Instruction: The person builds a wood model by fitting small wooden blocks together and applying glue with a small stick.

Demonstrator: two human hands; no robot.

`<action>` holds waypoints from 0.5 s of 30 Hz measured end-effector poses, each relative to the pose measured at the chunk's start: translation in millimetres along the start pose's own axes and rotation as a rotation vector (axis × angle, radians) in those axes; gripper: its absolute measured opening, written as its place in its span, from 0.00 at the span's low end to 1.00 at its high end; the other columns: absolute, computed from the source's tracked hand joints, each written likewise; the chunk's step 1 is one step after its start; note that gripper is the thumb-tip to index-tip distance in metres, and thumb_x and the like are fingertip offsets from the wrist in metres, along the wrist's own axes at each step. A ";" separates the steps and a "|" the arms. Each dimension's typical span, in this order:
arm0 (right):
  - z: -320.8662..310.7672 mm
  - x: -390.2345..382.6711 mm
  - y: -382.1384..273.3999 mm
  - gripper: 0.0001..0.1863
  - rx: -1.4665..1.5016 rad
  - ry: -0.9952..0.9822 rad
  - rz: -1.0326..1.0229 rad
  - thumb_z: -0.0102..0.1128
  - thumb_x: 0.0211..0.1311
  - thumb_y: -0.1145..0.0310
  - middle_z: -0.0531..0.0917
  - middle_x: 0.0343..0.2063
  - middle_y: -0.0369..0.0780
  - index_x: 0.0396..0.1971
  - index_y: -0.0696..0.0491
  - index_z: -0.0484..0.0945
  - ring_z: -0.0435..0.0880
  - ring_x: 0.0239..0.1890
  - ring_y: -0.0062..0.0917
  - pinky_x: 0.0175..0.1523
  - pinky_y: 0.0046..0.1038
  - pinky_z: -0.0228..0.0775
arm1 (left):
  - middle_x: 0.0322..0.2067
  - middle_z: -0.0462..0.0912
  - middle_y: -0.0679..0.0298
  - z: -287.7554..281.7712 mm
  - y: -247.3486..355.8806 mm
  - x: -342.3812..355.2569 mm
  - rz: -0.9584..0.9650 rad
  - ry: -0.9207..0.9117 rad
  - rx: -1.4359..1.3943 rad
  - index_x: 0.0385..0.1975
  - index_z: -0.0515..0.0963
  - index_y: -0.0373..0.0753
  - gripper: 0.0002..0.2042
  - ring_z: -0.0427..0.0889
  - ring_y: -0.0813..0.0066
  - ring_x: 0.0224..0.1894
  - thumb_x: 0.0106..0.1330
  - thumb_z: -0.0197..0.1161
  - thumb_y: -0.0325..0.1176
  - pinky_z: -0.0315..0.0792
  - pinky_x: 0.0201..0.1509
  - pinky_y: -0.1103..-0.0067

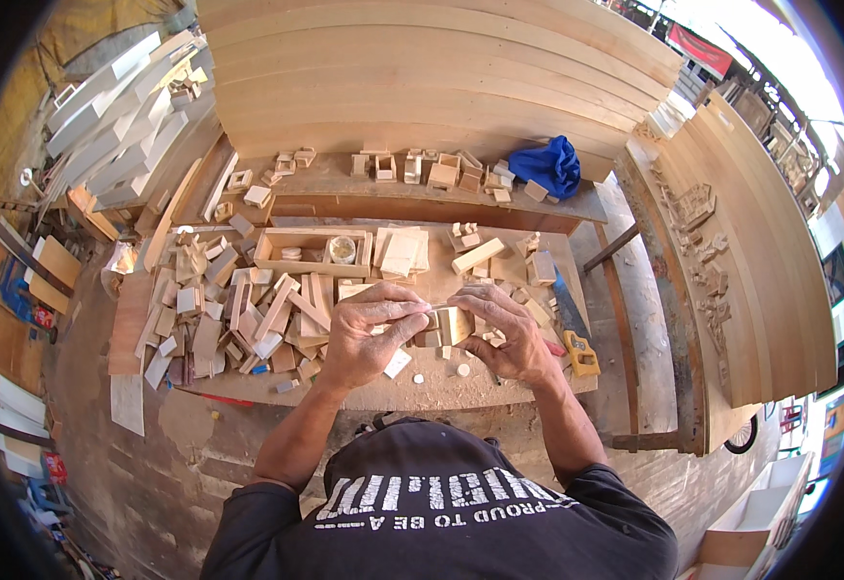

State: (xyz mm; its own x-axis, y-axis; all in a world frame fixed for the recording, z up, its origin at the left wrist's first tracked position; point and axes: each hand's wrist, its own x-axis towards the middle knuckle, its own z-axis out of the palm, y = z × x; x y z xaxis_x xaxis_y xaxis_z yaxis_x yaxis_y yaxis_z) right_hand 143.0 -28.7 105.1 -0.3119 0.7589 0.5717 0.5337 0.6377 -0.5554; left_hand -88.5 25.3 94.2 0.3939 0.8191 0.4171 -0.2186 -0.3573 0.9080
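Over the near side of your workbench (388,392), your left hand (369,333) and right hand (505,333) both pinch a small wooden piece (455,327), but your grip kinda hides its full shape.

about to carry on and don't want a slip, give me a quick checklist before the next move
1. Wood piece held: ok, between left hand and right hand.
2. Piece's joints tight: cannot tell, fingers cover part of it.
3. Saw out of the grip: ok, it lies on the bench, right of the right hand.
4. Bench below the hands clean: not ok, shavings and small discs lie there.
5. Jar lidded: cannot tell, too small.
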 end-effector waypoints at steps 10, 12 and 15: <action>0.6 -2.0 -1.4 0.31 0.019 0.006 0.000 0.76 0.52 0.65 0.82 0.50 0.48 0.56 0.59 0.78 0.82 0.53 0.42 0.56 0.39 0.76 | 0.39 0.87 0.62 -1.2 3.0 1.0 -0.002 -0.024 0.052 0.37 0.89 0.33 0.05 0.85 0.76 0.42 0.63 0.70 0.22 0.78 0.48 0.81; 1.3 -3.0 -1.3 0.31 0.028 0.006 0.010 0.76 0.52 0.65 0.82 0.50 0.48 0.56 0.59 0.78 0.82 0.53 0.42 0.56 0.39 0.75 | 0.41 0.87 0.61 -5.3 0.2 1.5 0.025 -0.063 0.056 0.41 0.88 0.33 0.08 0.85 0.76 0.43 0.62 0.72 0.23 0.78 0.49 0.80; 1.6 -4.5 -0.8 0.31 0.043 0.014 0.025 0.77 0.52 0.66 0.82 0.51 0.48 0.56 0.59 0.78 0.82 0.53 0.42 0.57 0.38 0.75 | 0.44 0.87 0.60 -8.4 4.4 0.6 0.032 -0.084 0.042 0.47 0.86 0.34 0.15 0.85 0.72 0.47 0.60 0.75 0.26 0.78 0.53 0.76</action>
State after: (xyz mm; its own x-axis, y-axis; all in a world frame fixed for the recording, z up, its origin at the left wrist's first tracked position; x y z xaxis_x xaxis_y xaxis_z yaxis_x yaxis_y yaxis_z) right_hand 142.8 -32.4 102.0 -0.2874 0.7732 0.5653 0.5070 0.6236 -0.5950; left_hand -96.8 28.0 98.1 0.4608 0.7675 0.4457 -0.1955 -0.4021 0.8945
